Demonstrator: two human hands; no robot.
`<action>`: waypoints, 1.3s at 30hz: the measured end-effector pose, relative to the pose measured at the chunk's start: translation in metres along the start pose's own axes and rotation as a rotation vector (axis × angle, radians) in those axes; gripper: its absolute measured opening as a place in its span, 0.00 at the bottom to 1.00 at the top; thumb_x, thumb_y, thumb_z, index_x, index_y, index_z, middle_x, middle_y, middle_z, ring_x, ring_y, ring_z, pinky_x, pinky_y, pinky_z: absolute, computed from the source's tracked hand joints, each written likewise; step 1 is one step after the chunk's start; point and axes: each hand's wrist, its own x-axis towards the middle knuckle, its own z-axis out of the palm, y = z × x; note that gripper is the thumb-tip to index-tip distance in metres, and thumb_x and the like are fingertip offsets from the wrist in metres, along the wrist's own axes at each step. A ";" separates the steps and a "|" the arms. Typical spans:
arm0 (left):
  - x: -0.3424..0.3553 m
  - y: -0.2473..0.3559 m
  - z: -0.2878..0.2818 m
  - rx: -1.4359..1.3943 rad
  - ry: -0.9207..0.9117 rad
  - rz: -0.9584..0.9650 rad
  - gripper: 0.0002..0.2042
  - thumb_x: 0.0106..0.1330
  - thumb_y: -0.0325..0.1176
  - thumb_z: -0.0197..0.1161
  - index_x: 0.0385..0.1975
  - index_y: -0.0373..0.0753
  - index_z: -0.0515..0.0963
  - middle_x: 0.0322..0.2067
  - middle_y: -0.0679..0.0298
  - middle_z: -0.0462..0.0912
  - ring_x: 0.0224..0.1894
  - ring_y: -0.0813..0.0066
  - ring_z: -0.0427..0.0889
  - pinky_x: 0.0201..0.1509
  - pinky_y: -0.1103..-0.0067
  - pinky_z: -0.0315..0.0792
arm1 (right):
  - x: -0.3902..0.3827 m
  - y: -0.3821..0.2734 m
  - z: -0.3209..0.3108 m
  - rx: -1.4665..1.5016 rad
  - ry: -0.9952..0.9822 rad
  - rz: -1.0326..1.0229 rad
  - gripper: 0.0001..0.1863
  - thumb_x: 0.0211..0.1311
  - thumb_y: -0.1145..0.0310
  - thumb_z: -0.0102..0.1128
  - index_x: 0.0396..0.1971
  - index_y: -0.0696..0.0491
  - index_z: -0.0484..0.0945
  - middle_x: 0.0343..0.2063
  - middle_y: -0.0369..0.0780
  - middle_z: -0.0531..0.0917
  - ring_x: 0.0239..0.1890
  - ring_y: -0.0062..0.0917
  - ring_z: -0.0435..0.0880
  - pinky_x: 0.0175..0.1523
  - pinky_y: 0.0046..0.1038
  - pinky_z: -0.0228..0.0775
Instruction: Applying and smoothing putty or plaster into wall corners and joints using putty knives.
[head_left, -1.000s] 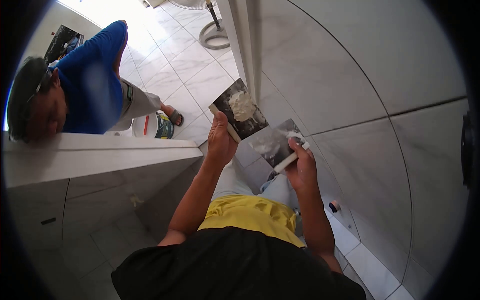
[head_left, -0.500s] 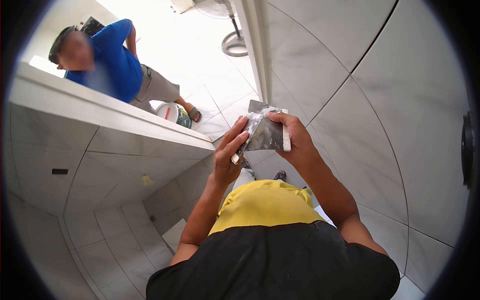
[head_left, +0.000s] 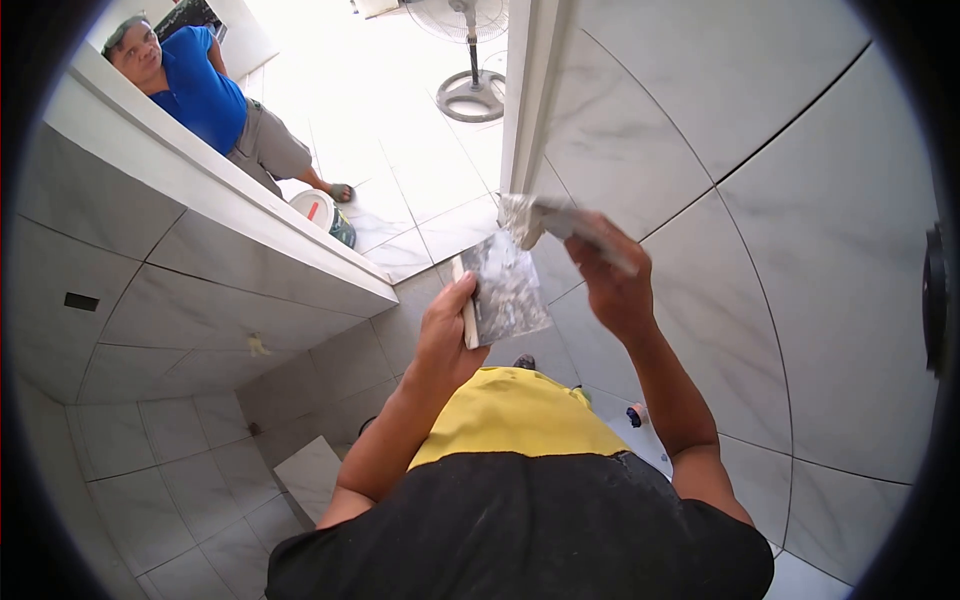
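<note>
Tiled wall (head_left: 850, 230) to your right

White paste (head_left: 527, 230): left end of the right scraper (head_left: 577, 225), by the left scraper (head_left: 507, 297)'s far edge. Your right hand (head_left: 617, 280), nearer, grasps the one, long axis slanting up-left; your left hand (head_left: 447, 328) grips the other. Blur hides the right scraper's face; contact between the two, can't tell.

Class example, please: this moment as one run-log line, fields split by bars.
left grip: holds smeared scraper | right grip: holds second scraper, blurred | pale paste: at second scraper's blade end | bucket: near co-worker's foot
</note>
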 end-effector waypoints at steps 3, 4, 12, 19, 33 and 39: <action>0.003 0.024 0.022 -0.084 -0.071 0.014 0.14 0.71 0.38 0.43 0.48 0.36 0.69 0.40 0.59 0.80 0.39 0.69 0.82 0.45 0.73 0.77 | -0.001 0.008 0.015 -0.252 -0.234 -0.367 0.29 0.45 0.84 0.59 0.53 0.54 0.73 0.53 0.44 0.75 0.58 0.35 0.72 0.63 0.35 0.61; 0.004 0.031 0.025 -0.096 -0.104 0.049 0.14 0.71 0.38 0.44 0.48 0.36 0.69 0.41 0.58 0.79 0.39 0.69 0.82 0.46 0.73 0.77 | -0.003 0.007 0.023 -0.308 -0.246 -0.365 0.31 0.43 0.83 0.62 0.54 0.54 0.72 0.54 0.44 0.74 0.59 0.35 0.70 0.65 0.38 0.58; 0.016 0.071 0.000 0.004 -0.202 0.027 0.14 0.72 0.37 0.42 0.49 0.37 0.68 0.43 0.59 0.79 0.43 0.70 0.81 0.48 0.73 0.76 | 0.002 0.054 0.029 -0.647 -0.113 -0.198 0.36 0.36 0.89 0.55 0.55 0.56 0.71 0.55 0.45 0.73 0.60 0.35 0.69 0.67 0.39 0.55; 0.018 0.103 -0.004 0.030 -0.173 -0.034 0.14 0.72 0.37 0.44 0.48 0.36 0.70 0.44 0.62 0.79 0.43 0.72 0.81 0.49 0.74 0.75 | 0.002 0.044 0.111 -0.364 0.158 -0.102 0.38 0.38 0.90 0.48 0.58 0.57 0.66 0.56 0.48 0.70 0.62 0.40 0.65 0.67 0.37 0.54; 0.046 0.102 -0.036 0.633 -0.547 0.634 0.16 0.72 0.35 0.45 0.57 0.38 0.64 0.55 0.57 0.69 0.57 0.64 0.70 0.61 0.68 0.62 | -0.001 0.008 0.114 1.182 0.704 0.721 0.10 0.58 0.73 0.52 0.40 0.57 0.71 0.34 0.38 0.79 0.38 0.24 0.79 0.46 0.30 0.73; 0.061 0.111 -0.064 1.168 -0.812 0.981 0.18 0.63 0.18 0.49 0.53 0.37 0.71 0.54 0.44 0.71 0.58 0.52 0.70 0.60 0.69 0.65 | 0.009 0.007 0.105 1.230 0.623 0.801 0.12 0.59 0.70 0.52 0.41 0.58 0.72 0.37 0.41 0.79 0.39 0.28 0.80 0.48 0.31 0.74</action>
